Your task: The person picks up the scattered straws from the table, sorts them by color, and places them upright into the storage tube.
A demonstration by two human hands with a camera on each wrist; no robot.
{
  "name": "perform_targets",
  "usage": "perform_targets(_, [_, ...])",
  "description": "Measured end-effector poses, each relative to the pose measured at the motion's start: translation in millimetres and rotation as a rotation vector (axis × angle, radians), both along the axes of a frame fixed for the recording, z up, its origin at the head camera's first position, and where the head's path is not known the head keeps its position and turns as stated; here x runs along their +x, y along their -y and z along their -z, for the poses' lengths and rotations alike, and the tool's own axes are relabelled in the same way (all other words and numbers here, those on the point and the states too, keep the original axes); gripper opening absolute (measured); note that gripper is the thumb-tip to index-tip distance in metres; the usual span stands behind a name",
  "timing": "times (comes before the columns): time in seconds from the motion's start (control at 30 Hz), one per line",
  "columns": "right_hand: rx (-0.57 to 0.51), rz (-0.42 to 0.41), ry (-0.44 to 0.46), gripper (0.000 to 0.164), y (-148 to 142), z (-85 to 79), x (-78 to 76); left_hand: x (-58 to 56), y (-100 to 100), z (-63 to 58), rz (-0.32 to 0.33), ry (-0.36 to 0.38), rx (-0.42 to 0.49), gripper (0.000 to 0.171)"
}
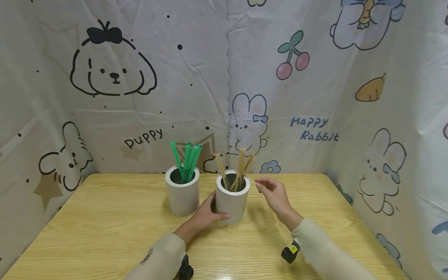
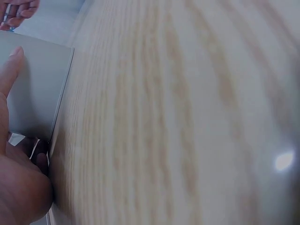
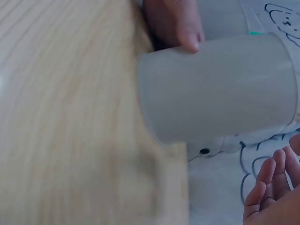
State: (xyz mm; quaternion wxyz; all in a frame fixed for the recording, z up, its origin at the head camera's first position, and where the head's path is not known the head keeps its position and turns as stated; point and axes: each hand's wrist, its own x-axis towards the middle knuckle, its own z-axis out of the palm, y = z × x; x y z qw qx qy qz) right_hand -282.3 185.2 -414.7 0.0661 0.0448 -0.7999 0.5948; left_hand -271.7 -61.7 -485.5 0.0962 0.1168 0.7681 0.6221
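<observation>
Two pale grey cylindrical holders with white rims stand side by side in the head view. The right holder (image 1: 235, 210) contains several thin tan sticks (image 1: 240, 169) with dark print. My left hand (image 1: 204, 215) grips this holder low on its left side, the thumb across its front. Just right of the rim hovers my right hand (image 1: 275, 196), its fingers loosely bent and apart from the holder; I see nothing in it. In the right wrist view the right hand (image 3: 274, 192) is partly cut off by the frame edge. Several green sticks (image 1: 189, 163) lean in the left holder (image 1: 182, 200).
Both holders are on a wood-grain table (image 1: 115, 217), towards its back edge. A white cloth (image 1: 196, 77) with cartoon drawings hangs behind and along both sides. Each forearm wears a small black camera, such as the right one (image 1: 289, 253).
</observation>
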Motion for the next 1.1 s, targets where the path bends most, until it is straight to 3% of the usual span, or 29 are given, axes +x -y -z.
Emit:
perform_targets(0.47, [0.066, -0.063, 0.009, 0.023, -12.4, 22.1, 5.8, -2.2, 6.5, -1.5, 0.013, 0.003, -0.051, 0.104])
perform_targets(0.73, [0.175, -0.134, -0.012, 0.025, -21.6, 27.4, 10.9, 3.3, 8.2, 0.2, -0.034, -0.012, -0.067, 0.096])
perform_targets(1.1, [0.22, -0.203, -0.079, 0.023, -29.4, 35.1, 13.0, 15.3, 9.1, -1.4, -0.115, -0.054, -0.032, 0.085])
